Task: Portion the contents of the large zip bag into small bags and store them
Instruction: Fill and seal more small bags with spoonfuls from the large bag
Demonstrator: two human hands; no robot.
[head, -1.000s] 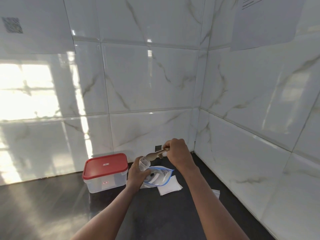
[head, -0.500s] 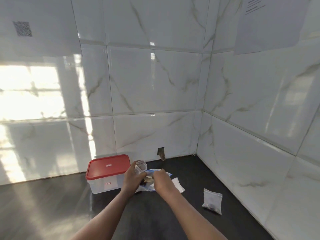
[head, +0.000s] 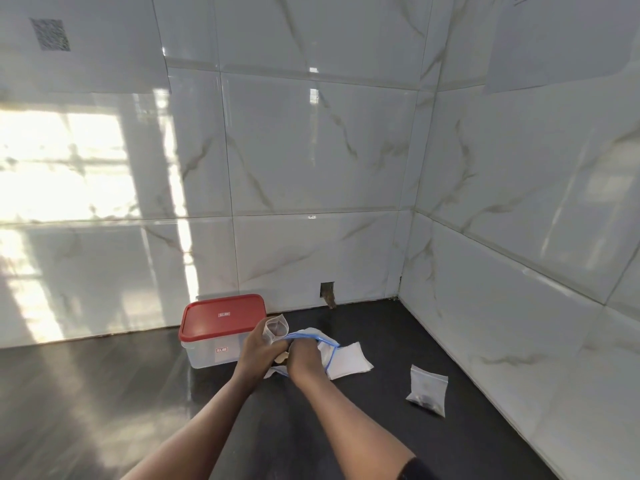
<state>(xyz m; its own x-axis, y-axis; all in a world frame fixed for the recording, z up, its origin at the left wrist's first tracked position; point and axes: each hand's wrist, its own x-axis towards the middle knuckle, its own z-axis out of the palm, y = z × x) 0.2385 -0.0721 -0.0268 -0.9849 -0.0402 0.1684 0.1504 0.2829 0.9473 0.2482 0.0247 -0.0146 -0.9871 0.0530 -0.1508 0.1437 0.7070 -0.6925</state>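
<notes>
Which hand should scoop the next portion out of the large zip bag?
Right, probably. The right hand is at the mouth of the large zip bag, while the left hand is busy holding the small bag upright and open beside it.

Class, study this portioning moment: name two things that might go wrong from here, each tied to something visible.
1. The left hand holds the small bag upright, mouth open; it may fold and spill the next scoop.
2. The right hand works a spoon in the large zip bag lying on the counter; lifting out may drag it and scatter contents.
</notes>
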